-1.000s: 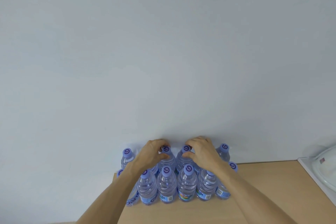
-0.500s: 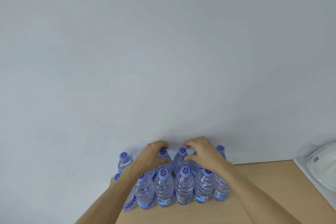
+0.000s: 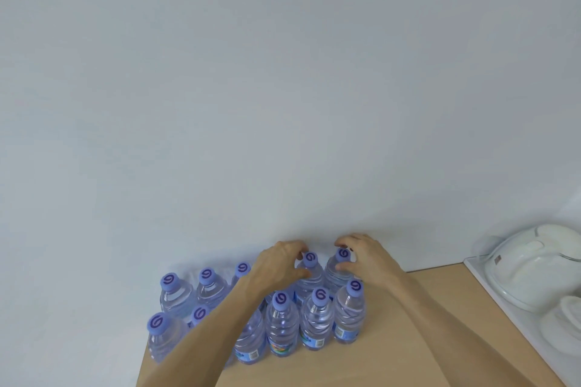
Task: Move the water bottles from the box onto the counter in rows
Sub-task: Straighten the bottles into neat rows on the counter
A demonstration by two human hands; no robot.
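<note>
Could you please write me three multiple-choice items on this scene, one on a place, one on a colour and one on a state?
1. Where do the water bottles stand?
A. on the wooden counter against the wall
B. on the floor
C. inside a sink

2. What colour are the bottle caps?
A. red
B. purple
C. green

3. What is the left hand doing?
A. lying flat on the counter
B. hanging idle in the air
C. gripping a back-row bottle below its cap

Answers:
1. A: the bottles stand in two rows on the counter, the back row close to the wall.
2. B: every visible cap is purple with a darker swirl.
3. C: its fingers and thumb curl round the neck of a back-row bottle, while the right hand grips the next one.
</note>
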